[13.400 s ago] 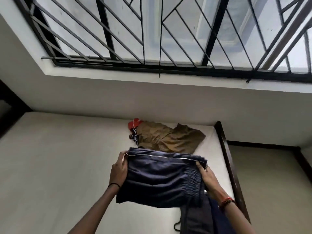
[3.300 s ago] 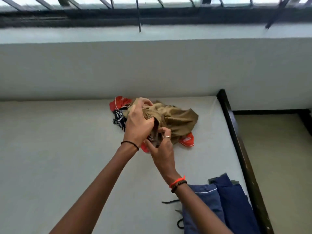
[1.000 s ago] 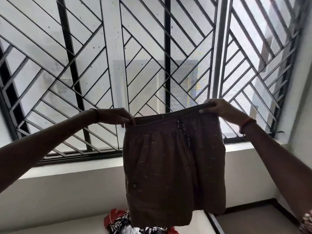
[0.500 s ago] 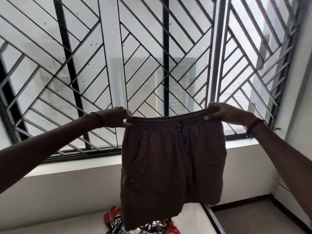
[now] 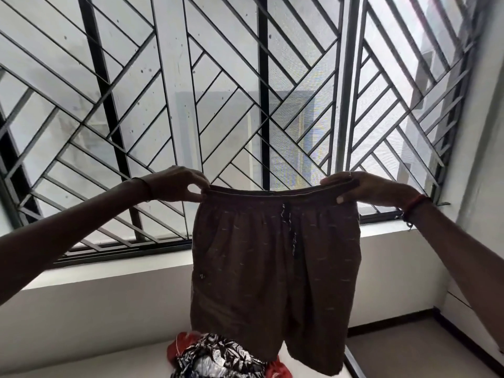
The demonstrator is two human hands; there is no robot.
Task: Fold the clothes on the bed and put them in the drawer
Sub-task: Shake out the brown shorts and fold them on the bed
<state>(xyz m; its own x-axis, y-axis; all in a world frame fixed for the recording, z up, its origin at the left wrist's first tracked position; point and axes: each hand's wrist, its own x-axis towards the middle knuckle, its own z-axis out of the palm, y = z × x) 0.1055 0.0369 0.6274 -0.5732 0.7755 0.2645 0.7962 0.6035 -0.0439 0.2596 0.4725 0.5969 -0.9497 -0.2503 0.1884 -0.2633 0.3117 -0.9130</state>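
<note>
Holding a pair of brown shorts (image 5: pixel 275 268) up in the air with both arms stretched forward, spread flat and hanging straight down in front of a window grille (image 5: pixel 261 91) of black diagonal bars. Pinching the left end of the waistband (image 5: pixel 272 190) with the left hand (image 5: pixel 174 184), thumb and fingers closed on the fabric. Gripping the right end with the right hand (image 5: pixel 365 186), fingers curled over the top and thumb pressed on the front. Stretching the waistband level between the two hands, with a drawstring (image 5: pixel 289 230) dangling down the middle and small pale dashes scattered over the cloth. Wearing a thin dark band on the left wrist and a red band on the right. Below the hem, resting on the bed (image 5: pixel 109 361) near its far edge by the wall, a black-and-white leaf-print garment (image 5: pixel 218 358) crumpled on top of a red garment (image 5: pixel 174 350). Along the bed's right edge, a dark bed frame (image 5: pixel 351 361), with bare floor (image 5: pixel 409 356) beyond it
</note>
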